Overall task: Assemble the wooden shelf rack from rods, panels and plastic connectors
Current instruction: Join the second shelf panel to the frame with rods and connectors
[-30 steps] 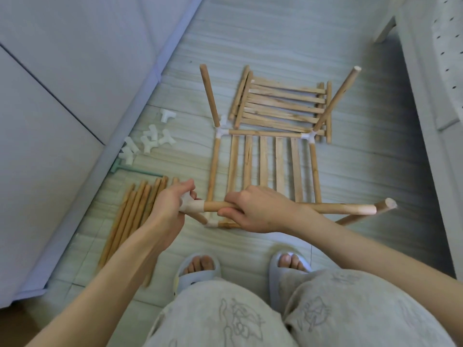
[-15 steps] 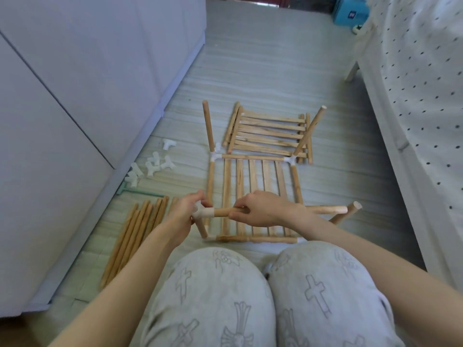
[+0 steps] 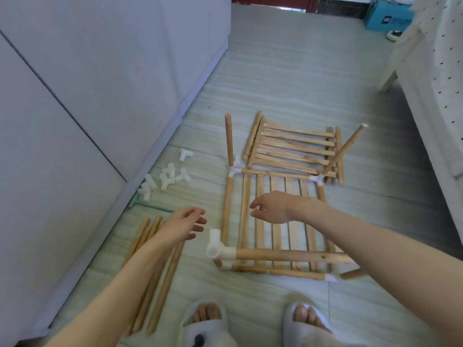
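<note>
Both hands are hovering empty, left hand (image 3: pixel 186 221) and right hand (image 3: pixel 271 206) with loose fingers. The round wooden rod (image 3: pixel 288 255) is sitting in a smooth white plastic connector (image 3: pixel 218 249) at the slatted rack's (image 3: pixel 275 221) near-left corner on the floor.

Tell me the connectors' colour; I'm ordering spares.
White plastic, as the head view shows: the loose connectors by the wall and the corner connector on the rack.

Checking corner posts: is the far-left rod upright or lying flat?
Upright. The far-left rod rises from its white connector, free end up, while the frame's other rods lie flat on the floor.
</note>
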Demonstrator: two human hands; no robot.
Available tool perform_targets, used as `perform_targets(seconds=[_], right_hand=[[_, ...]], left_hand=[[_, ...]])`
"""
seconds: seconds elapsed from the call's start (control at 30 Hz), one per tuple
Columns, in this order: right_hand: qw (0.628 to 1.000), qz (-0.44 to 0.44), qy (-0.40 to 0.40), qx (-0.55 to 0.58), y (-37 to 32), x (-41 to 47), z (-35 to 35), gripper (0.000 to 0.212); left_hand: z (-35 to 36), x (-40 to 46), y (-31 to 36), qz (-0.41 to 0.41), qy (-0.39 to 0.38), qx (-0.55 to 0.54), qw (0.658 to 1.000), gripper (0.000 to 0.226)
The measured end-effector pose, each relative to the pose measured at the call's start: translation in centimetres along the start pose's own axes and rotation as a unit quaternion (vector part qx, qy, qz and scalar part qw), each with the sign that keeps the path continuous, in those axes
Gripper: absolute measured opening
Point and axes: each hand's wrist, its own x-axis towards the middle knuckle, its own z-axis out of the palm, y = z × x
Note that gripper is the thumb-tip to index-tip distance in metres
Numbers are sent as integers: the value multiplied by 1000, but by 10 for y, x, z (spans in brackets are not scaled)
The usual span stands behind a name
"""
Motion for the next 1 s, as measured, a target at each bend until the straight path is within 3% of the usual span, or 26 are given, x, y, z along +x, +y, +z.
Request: perform_targets(seconds=[0.17,0.33,0.47,0.57,0.63,0.8,1.0], right_hand=[[998,19,-35,-48,18,83,4,53],[997,25,-50,-49,40,151,30,56],[996,19,-44,-72,58,170,60,57],[997,18,-44,-67,69,171,74,61],[997,20,-58,-44,72,170,79,63],[997,16,-80,-5,70,168,73,61],[989,45,-42,135,52,144,45,50]], left_hand=[[-20,95,-23,24,84,219,972,39],[-38,178,-33,49,87,467,879,63],[-38,224,-28,35,105,555,824,78],[-40,251,-25,63,110,582,803,78],[-40,263,-26,70,112,569,812,69],[-34,260,-34,85,105,470,872,28],[-19,210,1,138,88,323,932,23]])
